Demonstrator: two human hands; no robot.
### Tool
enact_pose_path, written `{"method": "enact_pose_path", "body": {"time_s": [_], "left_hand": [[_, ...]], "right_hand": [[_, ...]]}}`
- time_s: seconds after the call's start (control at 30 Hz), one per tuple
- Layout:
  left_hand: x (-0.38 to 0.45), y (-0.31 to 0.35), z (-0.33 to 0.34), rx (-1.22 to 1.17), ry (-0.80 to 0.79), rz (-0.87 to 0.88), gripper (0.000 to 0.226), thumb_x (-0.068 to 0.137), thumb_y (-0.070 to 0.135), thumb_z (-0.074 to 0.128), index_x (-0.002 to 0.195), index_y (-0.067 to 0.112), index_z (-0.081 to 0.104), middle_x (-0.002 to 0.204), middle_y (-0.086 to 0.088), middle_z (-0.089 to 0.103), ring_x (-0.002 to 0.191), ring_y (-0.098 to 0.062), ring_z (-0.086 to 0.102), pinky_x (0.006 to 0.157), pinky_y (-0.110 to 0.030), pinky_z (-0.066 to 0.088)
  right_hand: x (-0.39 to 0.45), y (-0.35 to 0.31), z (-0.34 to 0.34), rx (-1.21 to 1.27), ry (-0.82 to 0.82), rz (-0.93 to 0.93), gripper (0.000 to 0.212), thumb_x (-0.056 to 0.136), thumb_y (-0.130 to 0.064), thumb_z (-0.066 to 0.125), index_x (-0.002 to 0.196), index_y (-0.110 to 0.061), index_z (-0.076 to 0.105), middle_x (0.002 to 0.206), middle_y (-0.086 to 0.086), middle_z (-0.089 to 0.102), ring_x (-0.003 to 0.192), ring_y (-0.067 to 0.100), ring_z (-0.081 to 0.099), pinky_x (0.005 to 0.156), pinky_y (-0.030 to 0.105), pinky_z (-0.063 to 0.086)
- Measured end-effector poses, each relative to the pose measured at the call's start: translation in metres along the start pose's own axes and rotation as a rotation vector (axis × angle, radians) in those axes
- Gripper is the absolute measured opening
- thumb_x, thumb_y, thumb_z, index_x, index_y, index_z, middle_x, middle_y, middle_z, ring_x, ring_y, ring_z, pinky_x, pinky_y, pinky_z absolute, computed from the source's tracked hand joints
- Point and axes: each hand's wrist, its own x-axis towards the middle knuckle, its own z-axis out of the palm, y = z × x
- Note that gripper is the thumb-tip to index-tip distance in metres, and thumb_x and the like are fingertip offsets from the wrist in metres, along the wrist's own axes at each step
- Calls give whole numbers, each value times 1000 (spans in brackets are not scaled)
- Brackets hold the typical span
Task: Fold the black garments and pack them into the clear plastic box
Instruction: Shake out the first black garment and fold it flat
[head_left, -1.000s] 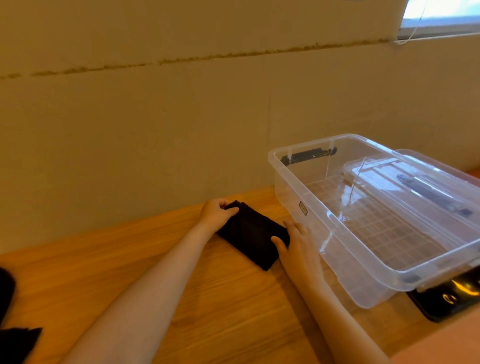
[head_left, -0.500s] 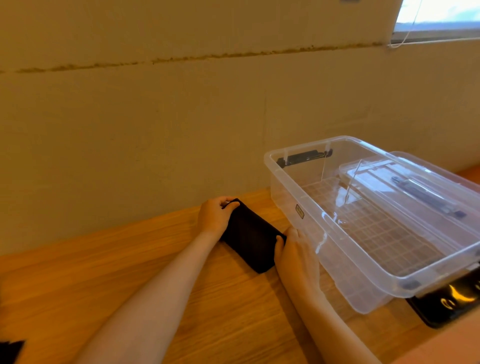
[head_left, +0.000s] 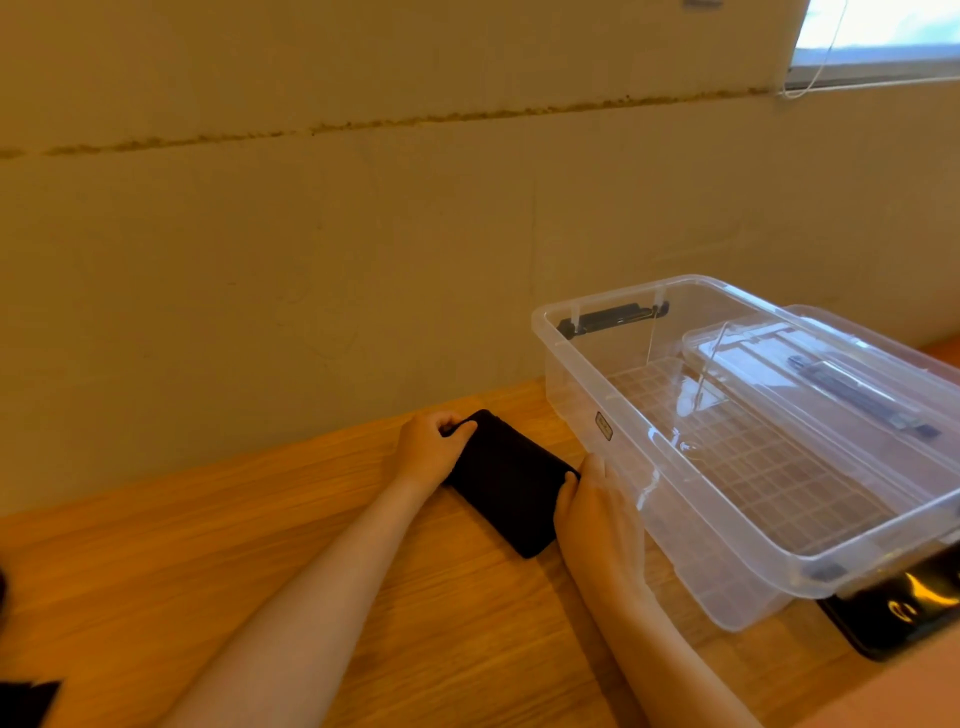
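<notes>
A small folded black garment (head_left: 506, 480) lies on the wooden table just left of the clear plastic box (head_left: 587, 410). My left hand (head_left: 428, 454) grips the garment's far left corner, thumb on top. My right hand (head_left: 597, 512) holds its near right edge, thumb over the cloth and fingers beside the box wall. The box stands open with nothing inside, its gridded floor showing. Its clear lid (head_left: 831, 374) rests slanted across the box's right half.
A plain wall runs close behind the table. A glossy black object (head_left: 898, 613) lies under the box's near right corner. More black cloth (head_left: 23, 701) pokes in at the bottom left edge. Bare wood (head_left: 208, 519) stretches left of my arms.
Both hands have closed in on the garment, squeezing it a little narrower. My right hand has slid up against its edge. The view has shifted slightly right.
</notes>
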Motion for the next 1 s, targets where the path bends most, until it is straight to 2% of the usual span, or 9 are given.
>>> {"method": "enact_pose_path", "body": {"time_s": [0.07,0.17,0.23,0.37,0.43,0.67,0.73,0.9,1.0], "left_hand": [[-1,-1,1,-16,43,0,15,90,24,61,77,17,65,69,9,57,71,-10,53,53,-13,34],[-2,2,2,-23,110,16,20,90,25,61,101,10,70,92,8,61,88,-7,53,73,-19,39],[-2,3,2,-16,127,22,23,90,25,61,105,9,70,97,7,61,93,-7,53,77,-20,38],[-1,4,2,60,82,-7,19,90,27,61,98,11,69,88,4,58,92,-17,57,71,-23,38],[0,5,1,116,73,-6,21,90,28,61,99,12,69,89,2,58,86,-15,54,70,-24,38],[-1,6,-6,154,45,36,18,89,29,62,97,15,70,80,3,58,80,-17,57,60,-24,37],[-4,6,-10,137,72,65,17,89,27,62,98,15,70,80,4,58,78,-16,55,63,-24,38],[-9,3,-17,147,88,90,12,89,26,62,91,16,69,72,8,56,70,-12,52,60,-23,41],[-13,-2,-17,165,60,40,12,89,28,61,84,18,65,71,4,56,69,-15,53,60,-28,42]], "right_hand": [[0,0,1,-2,9,-6,19,94,-12,43,75,-16,40,67,-9,36,58,1,33,51,14,27],[0,2,2,-4,15,-11,18,93,-12,45,76,-16,41,69,-6,41,59,5,35,51,14,26],[0,2,2,-13,15,-15,18,94,-12,46,77,-17,41,73,-3,45,62,7,38,51,14,26],[1,2,1,-5,12,-29,7,93,-10,48,88,-12,53,82,0,51,73,12,45,60,21,36],[0,3,1,-13,20,-38,9,92,-8,50,94,-8,58,85,3,55,74,13,45,63,26,39],[1,8,6,-122,140,-184,20,72,7,70,74,-11,66,69,1,64,66,18,56,55,23,35],[1,8,5,-93,142,-209,23,70,10,70,74,-12,66,70,0,64,67,18,56,57,23,35],[1,7,4,20,88,-206,17,79,8,64,82,-8,67,78,5,65,69,19,60,59,23,41],[1,6,0,96,12,-115,13,90,-1,53,94,-7,64,88,4,62,78,13,55,66,22,40]]}}
